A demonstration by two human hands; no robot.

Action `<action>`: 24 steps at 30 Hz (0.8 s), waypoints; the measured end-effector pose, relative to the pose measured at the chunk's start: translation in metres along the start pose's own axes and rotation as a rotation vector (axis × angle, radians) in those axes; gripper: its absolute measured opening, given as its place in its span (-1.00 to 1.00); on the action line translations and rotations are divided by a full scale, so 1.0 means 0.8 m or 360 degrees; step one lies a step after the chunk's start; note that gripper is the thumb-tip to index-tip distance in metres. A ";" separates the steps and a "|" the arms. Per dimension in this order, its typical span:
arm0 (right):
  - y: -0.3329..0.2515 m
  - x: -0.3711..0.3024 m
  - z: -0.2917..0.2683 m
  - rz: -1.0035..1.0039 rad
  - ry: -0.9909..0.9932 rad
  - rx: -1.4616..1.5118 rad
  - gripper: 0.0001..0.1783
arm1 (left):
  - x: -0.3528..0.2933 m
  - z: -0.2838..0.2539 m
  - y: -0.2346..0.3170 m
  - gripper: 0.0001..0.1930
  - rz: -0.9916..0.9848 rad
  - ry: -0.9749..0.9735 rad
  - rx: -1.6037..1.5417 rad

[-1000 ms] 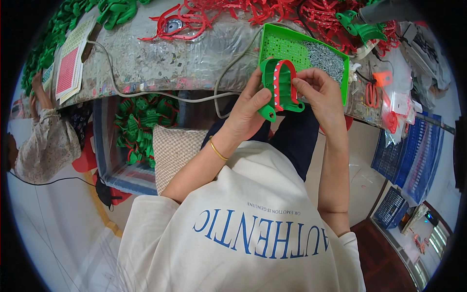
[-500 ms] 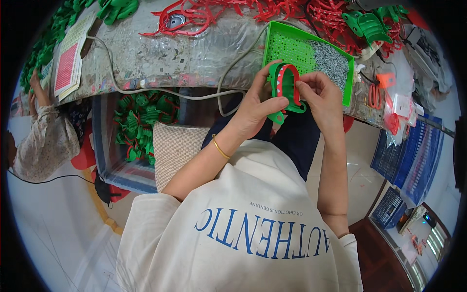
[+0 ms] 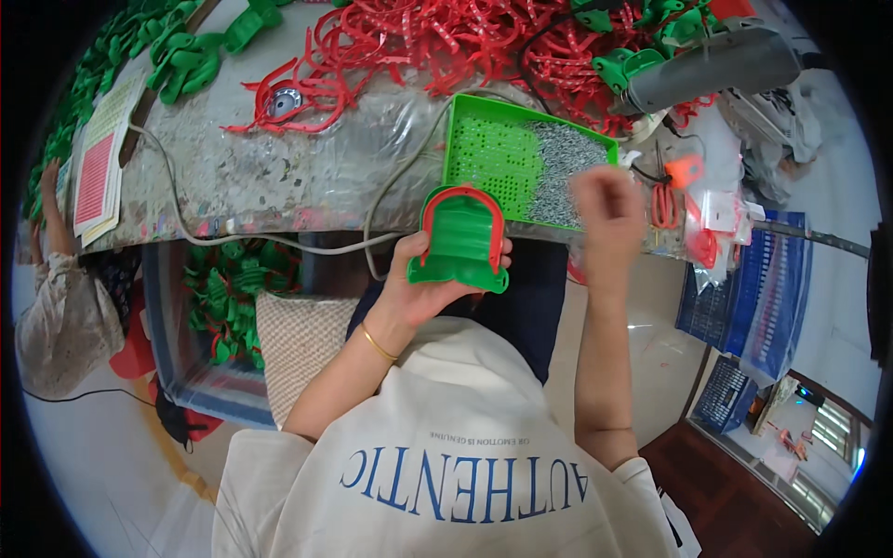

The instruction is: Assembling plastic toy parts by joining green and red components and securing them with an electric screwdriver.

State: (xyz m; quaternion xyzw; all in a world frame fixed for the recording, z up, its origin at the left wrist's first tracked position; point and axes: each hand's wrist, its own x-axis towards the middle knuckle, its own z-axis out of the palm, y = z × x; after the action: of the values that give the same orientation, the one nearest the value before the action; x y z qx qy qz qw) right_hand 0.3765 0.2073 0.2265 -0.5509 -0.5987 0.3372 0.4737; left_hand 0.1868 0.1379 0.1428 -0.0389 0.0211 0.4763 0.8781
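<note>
My left hand (image 3: 423,290) is closed around a green plastic jaw-shaped part (image 3: 462,244) and holds it up in front of my lap. A red U-shaped strip (image 3: 465,192) lies along the curved rim of that part. My right hand (image 3: 609,200) is raised by the right end of a bright green tray (image 3: 453,139), away from the jaw part. Its fingers look curled but are smeared by motion, so I cannot make out whether anything is in them. Small silver screw-like pieces (image 3: 564,167) fill the tray's right side.
Red strips (image 3: 419,46) are heaped behind the tray. A grey cylindrical tool (image 3: 712,70) hangs at the upper right. A cable (image 3: 279,249) runs along the table edge. Below left, a bin (image 3: 167,325) holds green parts (image 3: 228,298). Another person's sleeve (image 3: 70,312) shows far left.
My right hand has let go of the red strip and moved right, toward the tray's end. My left hand has turned the jaw part so its inside faces up. The whole view has shifted.
</note>
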 end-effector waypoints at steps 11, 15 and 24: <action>-0.053 0.210 -0.088 -0.0319 -0.1227 0.0549 -0.28 | -0.005 0.004 -0.014 -0.22 -0.0136 0.0043 0.0005; -0.053 0.198 -0.046 -0.0407 -0.2163 0.1201 -0.33 | -0.008 -0.001 -0.016 -0.21 -0.0145 0.0096 -0.0011; -0.090 0.076 0.015 -0.0129 -0.0501 0.1013 -0.78 | -0.013 -0.013 -0.029 -0.20 -0.0127 0.0197 -0.0003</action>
State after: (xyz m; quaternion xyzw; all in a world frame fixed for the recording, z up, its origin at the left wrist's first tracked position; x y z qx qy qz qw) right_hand 0.3445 0.2561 0.3011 -0.2927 -0.5507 0.5685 0.5365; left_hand 0.2006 0.1154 0.1345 -0.0698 0.0734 0.4375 0.8935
